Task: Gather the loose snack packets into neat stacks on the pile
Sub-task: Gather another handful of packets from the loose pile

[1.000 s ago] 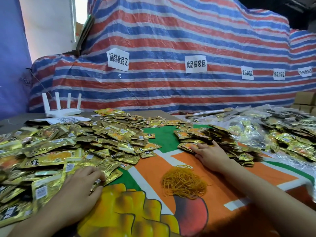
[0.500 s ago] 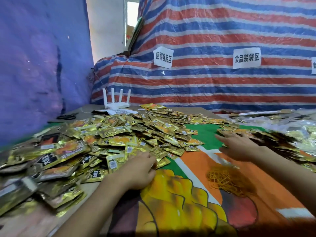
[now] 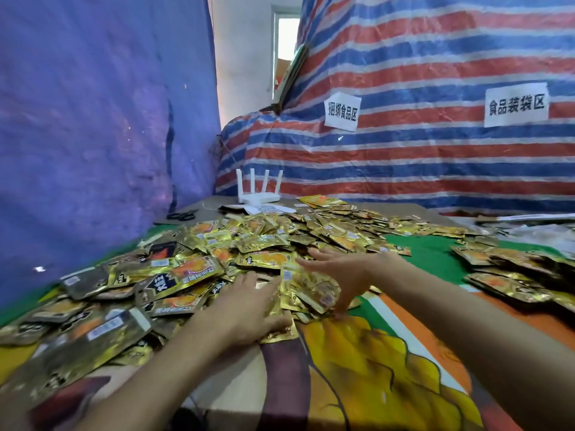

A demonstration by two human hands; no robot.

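Observation:
A wide heap of loose gold snack packets (image 3: 255,244) covers the left and middle of the table. My left hand (image 3: 249,309) lies flat on packets at the heap's near edge, fingers spread and pointing right. My right hand (image 3: 342,272) reaches in from the right with straight fingers, its palm against a small bunch of gold packets (image 3: 308,290) that sits between the two hands. A second, neater pile of packets (image 3: 510,272) lies at the right edge.
The table has a colourful printed cloth (image 3: 373,362). A white router (image 3: 259,189) with upright antennas and black scissors (image 3: 182,216) sit at the back. A blue tarp hangs on the left, and a striped tarp (image 3: 435,88) with paper signs stands behind.
The view has swung left. My right hand left the right pile and crossed to the main heap, next to my left hand. The rubber bands are out of view.

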